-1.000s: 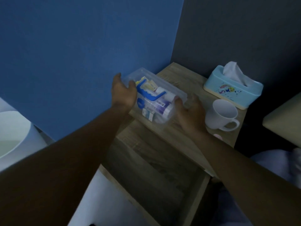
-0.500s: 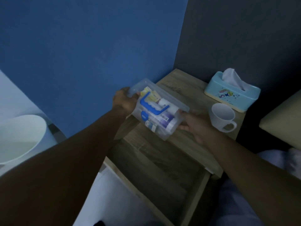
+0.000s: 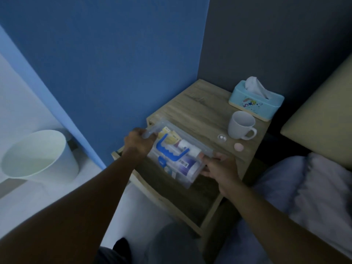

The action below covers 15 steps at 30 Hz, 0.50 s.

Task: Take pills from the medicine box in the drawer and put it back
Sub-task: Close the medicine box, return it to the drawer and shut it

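Observation:
The medicine box is clear plastic with a blue handle on its lid and packets and tubes inside. It hangs tilted over the open wooden drawer of the nightstand. My left hand grips its far left end. My right hand holds its near right end. A small pink pill and a clear round capsule shell lie on the nightstand top, in front of the mug.
A white mug and a light blue tissue box stand at the nightstand's right. A pale waste bin sits on the floor at left by the blue wall. Bedding lies at right. My knee is below the drawer.
The medicine box has come off the nightstand top and moved toward me and down, over the open drawer, with both hands on its ends. The camera pulled back.

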Each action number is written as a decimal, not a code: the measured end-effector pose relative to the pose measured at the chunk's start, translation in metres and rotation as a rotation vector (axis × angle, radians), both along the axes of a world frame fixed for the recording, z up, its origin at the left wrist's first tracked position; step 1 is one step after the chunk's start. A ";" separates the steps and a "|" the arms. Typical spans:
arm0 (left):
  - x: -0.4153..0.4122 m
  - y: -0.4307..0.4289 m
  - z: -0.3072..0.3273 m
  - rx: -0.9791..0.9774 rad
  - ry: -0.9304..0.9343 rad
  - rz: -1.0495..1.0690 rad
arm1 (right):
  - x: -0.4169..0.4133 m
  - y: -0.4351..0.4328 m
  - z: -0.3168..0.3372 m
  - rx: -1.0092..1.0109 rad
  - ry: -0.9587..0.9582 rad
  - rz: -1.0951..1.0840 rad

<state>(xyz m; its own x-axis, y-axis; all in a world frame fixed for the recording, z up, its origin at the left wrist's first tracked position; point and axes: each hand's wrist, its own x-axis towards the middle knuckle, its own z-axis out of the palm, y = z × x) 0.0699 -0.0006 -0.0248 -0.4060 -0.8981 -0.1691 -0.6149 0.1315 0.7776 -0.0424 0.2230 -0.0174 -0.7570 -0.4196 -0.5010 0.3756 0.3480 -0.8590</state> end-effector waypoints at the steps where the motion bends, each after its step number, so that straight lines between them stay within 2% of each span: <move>1: 0.003 0.003 -0.005 0.013 -0.015 -0.020 | 0.004 0.002 -0.005 0.005 -0.016 -0.004; 9: 0.011 0.008 -0.073 0.267 -0.006 -0.043 | 0.012 -0.002 -0.058 0.056 -0.163 -0.018; 15: 0.003 0.006 -0.101 0.297 0.040 -0.039 | 0.011 -0.014 -0.101 0.108 -0.144 -0.062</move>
